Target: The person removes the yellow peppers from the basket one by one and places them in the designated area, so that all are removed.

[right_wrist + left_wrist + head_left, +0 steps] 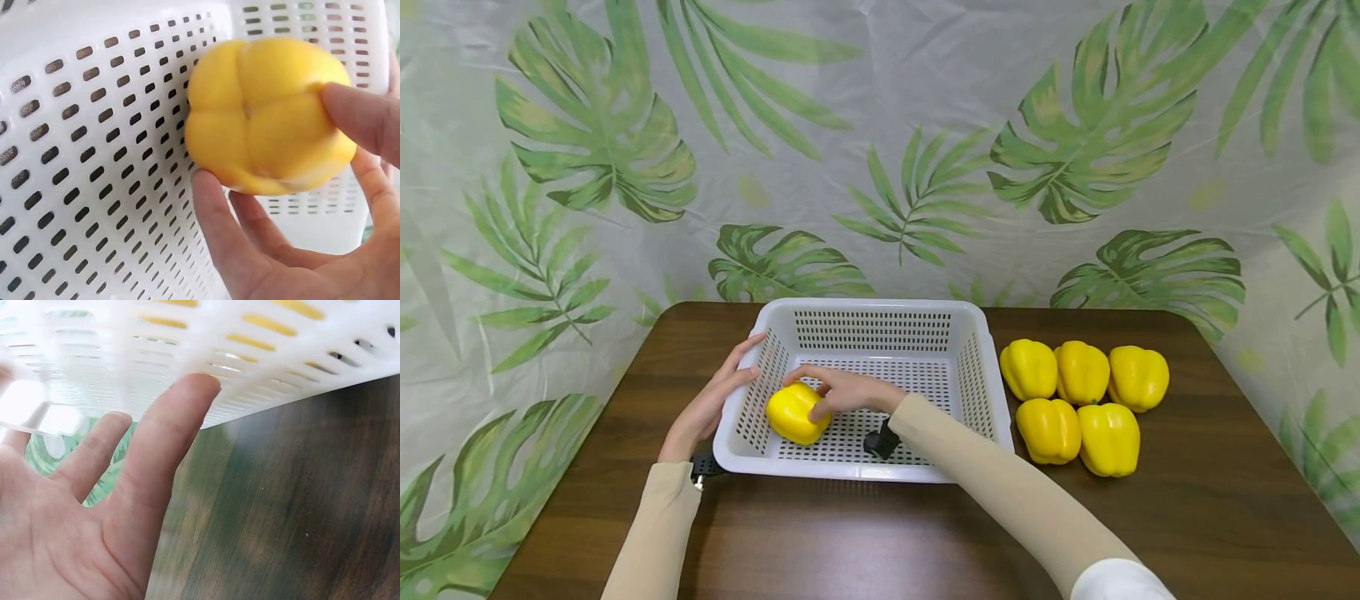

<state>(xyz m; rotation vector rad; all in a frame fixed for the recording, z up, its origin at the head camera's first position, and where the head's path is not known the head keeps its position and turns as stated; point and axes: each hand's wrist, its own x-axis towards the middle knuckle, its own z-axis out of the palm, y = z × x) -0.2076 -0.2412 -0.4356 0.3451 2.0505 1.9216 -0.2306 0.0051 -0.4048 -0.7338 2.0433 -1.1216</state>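
Inside the white perforated plastic basket (861,473), my right hand (853,390) holds a yellow bell pepper (792,414) near the left wall. In the right wrist view, the thumb and fingers are spread around the bell pepper (269,119), whose lobed end faces the camera. It is by the basket wall; whether it bears on the floor I cannot tell. My left hand (711,404) rests against the outside of the basket's left side. The left wrist view shows its thumb (169,434) and fingers fairly straight against the slotted wall.
Several more yellow bell peppers (1082,371) sit in two rows right of the basket on the brown wooden table (865,542). A leaf-patterned sheet (925,108) hangs behind the table. A small black device (882,442) is on the right wrist.
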